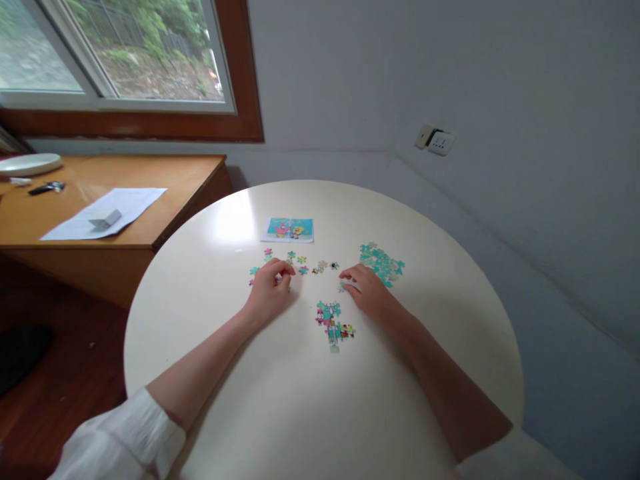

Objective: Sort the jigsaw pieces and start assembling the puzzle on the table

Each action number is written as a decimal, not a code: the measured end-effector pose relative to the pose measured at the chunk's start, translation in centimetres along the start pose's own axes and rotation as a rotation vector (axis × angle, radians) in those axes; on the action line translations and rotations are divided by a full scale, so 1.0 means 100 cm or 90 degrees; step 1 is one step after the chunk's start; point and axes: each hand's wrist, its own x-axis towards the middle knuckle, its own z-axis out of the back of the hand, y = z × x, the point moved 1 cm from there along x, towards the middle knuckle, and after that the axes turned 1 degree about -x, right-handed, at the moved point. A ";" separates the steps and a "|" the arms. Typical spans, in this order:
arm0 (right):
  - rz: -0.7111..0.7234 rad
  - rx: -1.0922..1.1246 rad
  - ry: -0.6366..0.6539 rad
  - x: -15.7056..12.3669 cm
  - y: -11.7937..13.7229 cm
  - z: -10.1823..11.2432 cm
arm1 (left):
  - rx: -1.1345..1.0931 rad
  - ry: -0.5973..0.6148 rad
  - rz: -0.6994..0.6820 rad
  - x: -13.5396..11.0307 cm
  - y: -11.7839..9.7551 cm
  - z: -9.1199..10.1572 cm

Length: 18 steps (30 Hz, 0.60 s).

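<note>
On the round white table (pixel 310 400), my left hand (pixel 270 290) lies curled over small loose puzzle pieces (pixel 295 260), fingertips pinched on one of them. Across from it, my right hand (pixel 365 287) rests on the tabletop with fingers pressed on a small piece at its left tip. Between and just below the hands sits a partly joined puzzle section (pixel 333 323) in teal, pink and yellow. A heap of teal pieces (pixel 383 262) lies just right of my right hand. The picture card (pixel 289 229) lies flat beyond the loose pieces.
A wooden desk (pixel 165 180) stands at the left with paper sheets (pixel 107 210), a small grey object, a dark tool and a white plate (pixel 27 163). Above it is a window. A wall socket (pixel 436 140) sits on the grey wall at the right.
</note>
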 end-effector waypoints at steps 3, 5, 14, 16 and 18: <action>0.005 0.014 0.003 0.000 -0.001 0.001 | 0.000 0.001 -0.002 0.000 0.000 0.000; 0.008 0.013 0.006 0.000 -0.001 0.002 | 0.001 0.001 -0.002 0.000 0.000 0.000; -0.011 0.016 0.006 -0.001 0.003 0.004 | 0.003 0.005 -0.014 0.000 0.001 0.000; -0.016 0.030 0.013 -0.002 0.003 0.005 | 0.002 0.006 -0.015 0.000 0.001 0.000; -0.017 0.041 0.020 -0.003 0.002 0.007 | 0.003 0.004 -0.019 0.000 0.002 0.000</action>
